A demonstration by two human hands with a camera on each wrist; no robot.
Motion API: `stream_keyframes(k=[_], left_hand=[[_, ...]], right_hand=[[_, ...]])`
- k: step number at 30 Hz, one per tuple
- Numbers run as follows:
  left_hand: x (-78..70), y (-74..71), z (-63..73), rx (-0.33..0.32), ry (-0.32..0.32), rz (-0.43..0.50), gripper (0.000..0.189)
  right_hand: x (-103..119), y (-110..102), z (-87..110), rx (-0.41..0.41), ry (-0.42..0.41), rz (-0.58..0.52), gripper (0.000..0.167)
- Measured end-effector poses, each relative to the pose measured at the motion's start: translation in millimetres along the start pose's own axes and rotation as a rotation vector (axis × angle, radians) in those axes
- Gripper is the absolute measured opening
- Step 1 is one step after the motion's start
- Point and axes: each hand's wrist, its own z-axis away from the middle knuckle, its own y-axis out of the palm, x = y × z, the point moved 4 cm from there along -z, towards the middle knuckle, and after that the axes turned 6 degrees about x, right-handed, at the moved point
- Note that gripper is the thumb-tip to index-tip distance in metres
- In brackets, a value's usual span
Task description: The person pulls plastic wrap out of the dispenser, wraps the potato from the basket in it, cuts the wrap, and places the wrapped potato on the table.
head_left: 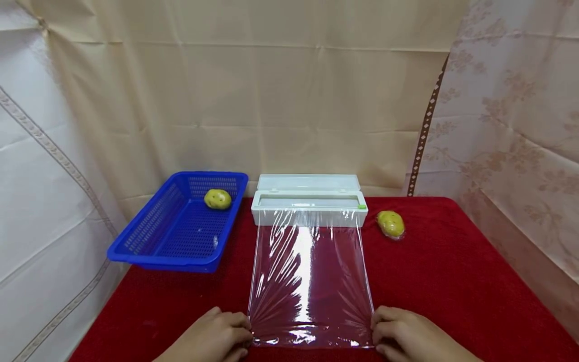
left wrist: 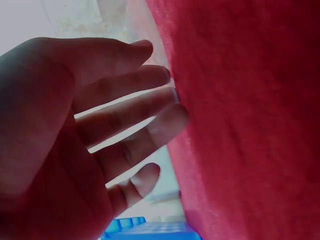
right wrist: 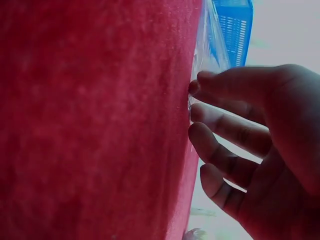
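A sheet of clear cling film point(head_left: 332, 281) stretches from a white dispenser box point(head_left: 312, 217) towards me. At its near left corner is my left hand point(head_left: 216, 336); the left wrist view shows the fingers point(left wrist: 127, 122) spread and fairly straight, fingertips near the red cloth, thumb apart from the index finger. My right hand point(head_left: 409, 334) pinches the near right corner, thumb and index tips meeting at the film's edge in the right wrist view. Creases fan out from both corners. The box's lid point(head_left: 309, 182) is raised behind it.
On the left, a blue plastic basket point(head_left: 158, 259) holds one potato point(head_left: 217, 199). Another potato point(head_left: 391, 224), wrapped in film, lies right of the box. Red cloth point(head_left: 443, 281) covers the table. Curtains point(head_left: 289, 100) hang behind and at both sides.
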Motion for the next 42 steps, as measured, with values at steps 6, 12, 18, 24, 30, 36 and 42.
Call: stream_keyframes(k=[6,12,18,24,30,36,42], left_hand=[[-0.5,-3.0,-4.4,0.067,-0.009,0.003,0.014],[3.1,-5.1,-9.0,0.196,-0.085,0.139,0.026],[3.9,-7.7,-8.5,0.198,-0.093,0.166,0.031],[6.8,-6.9,-7.0,0.217,-0.113,0.242,0.021],[8.7,-9.7,-7.2,0.212,-0.140,0.279,0.020],[17.5,-12.8,-11.8,0.244,-0.207,0.348,0.016],[29.2,-34.4,-27.0,-0.012,-0.182,0.171,0.011]], right_hand=[[0,-2,-1.6,-0.025,0.067,0.025,0.007],[-4,-6,-2.6,0.039,0.250,-0.076,0.005],[-7,-6,-4.8,0.085,0.293,-0.144,0.004],[-7,-5,-5.3,0.063,0.265,-0.154,0.002],[-9,-10,-6.4,0.098,0.324,-0.232,0.006],[-9,-21,-12.6,0.144,0.359,-0.367,0.010],[-8,-42,-32.6,-0.017,0.283,-0.174,0.015]])
